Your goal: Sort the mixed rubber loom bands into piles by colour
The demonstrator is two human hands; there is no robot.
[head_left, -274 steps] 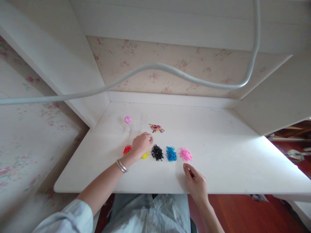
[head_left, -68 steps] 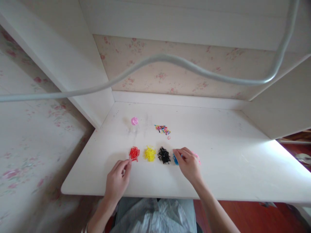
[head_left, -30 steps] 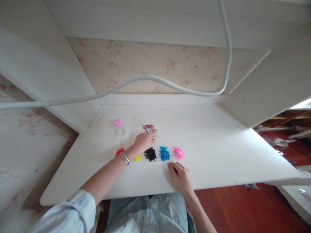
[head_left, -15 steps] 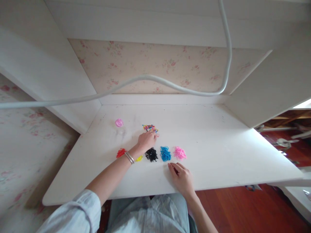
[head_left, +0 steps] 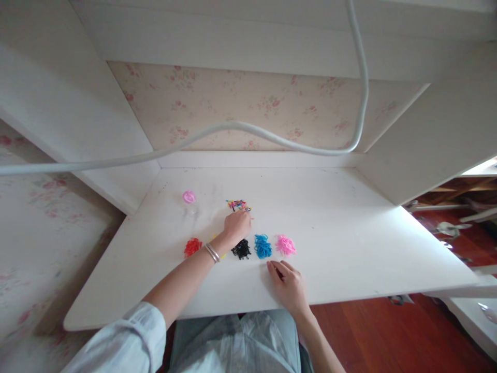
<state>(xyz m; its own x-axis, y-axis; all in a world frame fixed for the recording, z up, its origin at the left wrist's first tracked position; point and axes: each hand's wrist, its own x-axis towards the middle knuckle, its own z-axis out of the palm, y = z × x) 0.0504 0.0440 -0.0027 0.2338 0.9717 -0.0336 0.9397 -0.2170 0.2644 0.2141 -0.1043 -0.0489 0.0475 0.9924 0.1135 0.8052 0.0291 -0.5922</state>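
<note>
My left hand [head_left: 237,228] reaches over the black rubber bands [head_left: 242,249] to the near edge of a small mixed-colour pile of rubber bands [head_left: 237,204]. Its fingers are pinched together and pointed down; what is between them is hidden. My right hand [head_left: 288,286] rests by the table's front edge, just below the blue rubber bands [head_left: 263,246]. Its fingers are curled, thumb against forefinger, and I cannot see anything in them. Pink rubber bands [head_left: 286,245] lie to the right of the blue ones. Red rubber bands [head_left: 192,247] are at the left; my left forearm mostly covers the yellow bands [head_left: 223,256].
A small clear container with a pink top [head_left: 189,197] is at the back left of the white table [head_left: 341,248]. A pale cable [head_left: 236,125] crosses the view above the table. Side panels [head_left: 423,134] and a papered wall [head_left: 233,103] enclose the back.
Over the last second my left hand has shifted slightly right at the mixed pile, uncovering more red bands. Earlier it was by the red pile, with my right hand at the blue; my right hand has since drawn back.
</note>
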